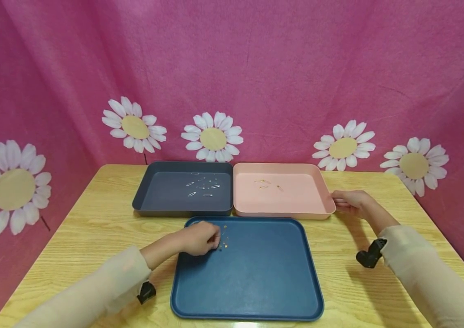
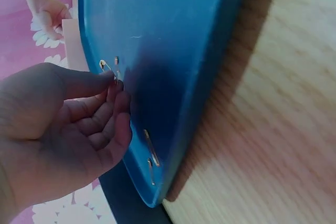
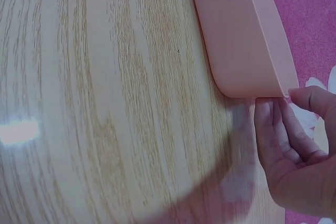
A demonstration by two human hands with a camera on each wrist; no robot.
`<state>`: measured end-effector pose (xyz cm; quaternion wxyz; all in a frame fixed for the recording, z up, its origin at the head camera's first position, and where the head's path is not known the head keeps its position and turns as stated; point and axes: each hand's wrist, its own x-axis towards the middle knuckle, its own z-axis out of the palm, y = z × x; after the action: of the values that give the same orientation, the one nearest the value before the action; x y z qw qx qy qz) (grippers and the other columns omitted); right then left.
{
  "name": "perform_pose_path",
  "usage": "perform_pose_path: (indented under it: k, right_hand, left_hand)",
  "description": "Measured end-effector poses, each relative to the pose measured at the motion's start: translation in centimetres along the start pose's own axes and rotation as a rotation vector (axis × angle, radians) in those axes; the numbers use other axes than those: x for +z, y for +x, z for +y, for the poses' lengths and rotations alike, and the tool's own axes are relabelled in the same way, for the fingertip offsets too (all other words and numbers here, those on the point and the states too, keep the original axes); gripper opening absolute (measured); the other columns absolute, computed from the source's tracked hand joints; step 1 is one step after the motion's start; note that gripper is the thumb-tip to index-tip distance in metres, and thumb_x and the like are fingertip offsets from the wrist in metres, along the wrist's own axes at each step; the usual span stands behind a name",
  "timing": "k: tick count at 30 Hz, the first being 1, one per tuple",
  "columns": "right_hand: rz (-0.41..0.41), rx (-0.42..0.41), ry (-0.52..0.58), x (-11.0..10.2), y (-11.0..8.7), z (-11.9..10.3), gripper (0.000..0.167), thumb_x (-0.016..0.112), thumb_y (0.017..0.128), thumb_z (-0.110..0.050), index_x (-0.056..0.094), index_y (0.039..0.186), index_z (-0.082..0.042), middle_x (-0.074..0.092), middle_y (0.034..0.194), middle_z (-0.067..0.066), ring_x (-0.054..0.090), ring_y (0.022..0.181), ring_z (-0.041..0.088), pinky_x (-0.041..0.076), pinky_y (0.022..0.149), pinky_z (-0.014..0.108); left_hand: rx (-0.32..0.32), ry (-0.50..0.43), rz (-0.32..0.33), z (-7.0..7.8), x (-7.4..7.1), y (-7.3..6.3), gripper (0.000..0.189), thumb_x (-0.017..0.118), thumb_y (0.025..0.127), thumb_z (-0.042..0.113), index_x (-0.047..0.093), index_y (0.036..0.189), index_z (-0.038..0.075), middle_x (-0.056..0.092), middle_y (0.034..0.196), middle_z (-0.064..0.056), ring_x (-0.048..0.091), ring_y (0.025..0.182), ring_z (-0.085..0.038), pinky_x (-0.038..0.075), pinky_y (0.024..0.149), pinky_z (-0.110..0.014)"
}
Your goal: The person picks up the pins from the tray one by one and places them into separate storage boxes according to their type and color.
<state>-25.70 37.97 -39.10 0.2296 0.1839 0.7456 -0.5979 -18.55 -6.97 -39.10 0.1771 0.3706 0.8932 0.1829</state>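
Observation:
In the left wrist view my left hand (image 2: pixel 79 119) pinches a small gold safety pin (image 2: pixel 106 66) between thumb and fingertips, low over the blue tray (image 1: pixel 256 282). More small gold pins (image 2: pixel 151 148) lie on that tray close to the hand, and the head view shows some (image 1: pixel 225 245) just right of the left hand's fingers. My right hand (image 1: pixel 352 202) is at the right side of the pink tray (image 1: pixel 285 210). Its thumb rests at the rim while the fingers lie against the outer wall, as the right wrist view shows.
Silver safety pins (image 1: pixel 208 195) and smaller bits lie in the dark grey tray (image 1: pixel 150 200), which stands against the pink one. Several gold safety pins (image 1: pixel 279 188) lie in the pink tray. The wooden table (image 1: pixel 92 223) meets a pink flowered cloth (image 1: pixel 256 82) behind.

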Motion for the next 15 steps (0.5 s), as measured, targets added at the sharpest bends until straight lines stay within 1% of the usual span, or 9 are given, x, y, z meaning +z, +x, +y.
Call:
perform_pose_path:
  k: [4, 6, 11, 15]
  right_hand:
    - [0.007, 0.003, -0.008, -0.1, -0.1, -0.1, 0.033, 0.057, 0.095, -0.02, 0.053, 0.122, -0.002, 0.07, 0.073, -0.012, 0.069, 0.072, 0.001, 0.059, 0.076, 0.02]
    - [0.01, 0.006, -0.008, -0.1, -0.1, -0.1, 0.027, 0.058, 0.095, -0.02, 0.058, 0.116, -0.004, 0.071, 0.072, -0.011, 0.069, 0.072, 0.001, 0.059, 0.076, 0.021]
    - [0.009, 0.004, 0.008, 0.0, -0.1, 0.0, 0.014, 0.059, 0.094, -0.019, 0.064, 0.102, -0.009, 0.071, 0.072, -0.01, 0.07, 0.072, 0.002, 0.059, 0.076, 0.021]
    - [0.015, 0.004, 0.011, 0.0, -0.1, 0.0, 0.013, 0.061, 0.093, -0.019, 0.063, 0.101, -0.009, 0.071, 0.072, -0.01, 0.07, 0.071, 0.002, 0.059, 0.076, 0.022]
  left_hand:
    - [0.017, -0.09, 0.006, 0.4, -0.4, 0.5, 0.013, 0.061, 0.09, 0.002, 0.059, 0.079, 0.007, 0.054, 0.068, 0.002, 0.044, 0.061, -0.006, 0.038, 0.057, -0.015]
    - [0.018, -0.129, 0.013, 0.6, -0.6, 0.8, 0.009, 0.063, 0.09, 0.003, 0.061, 0.082, 0.006, 0.058, 0.07, 0.0, 0.046, 0.062, -0.005, 0.039, 0.057, -0.014]
    - [0.034, -0.171, 0.029, 1.0, -1.1, 1.8, 0.004, 0.066, 0.089, 0.004, 0.065, 0.085, 0.006, 0.065, 0.074, -0.003, 0.048, 0.063, -0.005, 0.042, 0.059, -0.014]
    - [0.039, -0.173, 0.039, 1.5, -1.6, 2.7, 0.004, 0.066, 0.089, 0.006, 0.066, 0.084, 0.007, 0.066, 0.076, -0.003, 0.05, 0.065, -0.005, 0.044, 0.06, -0.014]
